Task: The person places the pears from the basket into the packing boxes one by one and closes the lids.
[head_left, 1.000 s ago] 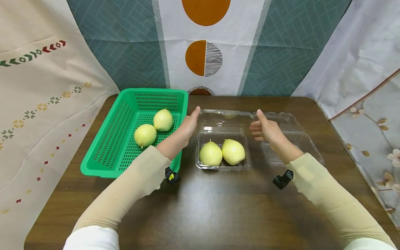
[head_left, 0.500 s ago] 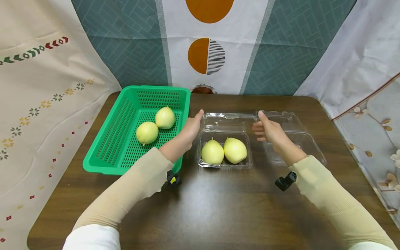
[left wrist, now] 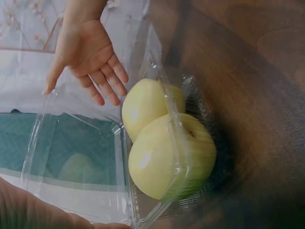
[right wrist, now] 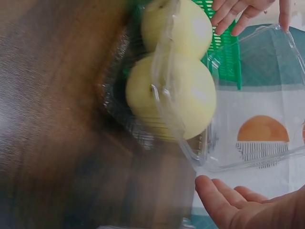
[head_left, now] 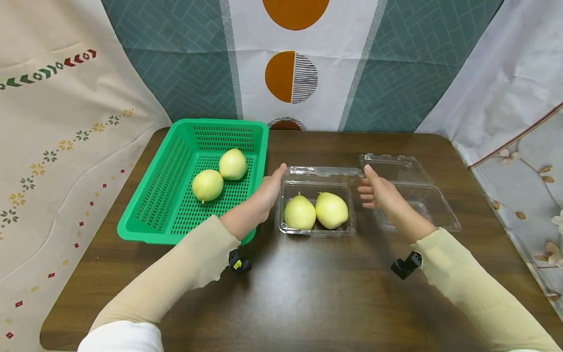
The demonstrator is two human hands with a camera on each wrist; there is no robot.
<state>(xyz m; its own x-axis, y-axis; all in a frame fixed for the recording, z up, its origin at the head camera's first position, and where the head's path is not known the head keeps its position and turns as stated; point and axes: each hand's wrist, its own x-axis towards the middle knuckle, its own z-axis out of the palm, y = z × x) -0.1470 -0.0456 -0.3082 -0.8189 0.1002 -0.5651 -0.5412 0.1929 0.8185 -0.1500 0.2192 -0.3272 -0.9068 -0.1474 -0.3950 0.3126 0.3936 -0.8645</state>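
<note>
Two pale yellow pears point(head_left: 300, 213) lie side by side in a clear plastic clamshell box point(head_left: 316, 233) in the middle of the table. Its hinged lid point(head_left: 323, 171) stands raised at the back, roughly upright. My left hand point(head_left: 266, 193) is at the lid's left edge, thumb near the top corner. At the right edge is my right hand point(head_left: 381, 193), its thumb tip by the other top corner and its fingers extended. In the left wrist view the right palm point(left wrist: 90, 47) faces the lid with fingers straight. The right wrist view shows the left fingers point(right wrist: 228, 14) straight too.
A green plastic basket point(head_left: 193, 240) with two more pears point(head_left: 207, 186) stands left of the clamshell, close to my left forearm. Another clear clamshell point(head_left: 433, 208) lies opened out on the right, partly behind my right hand. Patterned cloth point(head_left: 193, 73) hangs behind the table.
The lid has tilted up and forward from lying further back, its top edge coming nearer the pears. Both hands have moved slightly toward me with it. The pears stay in place.
</note>
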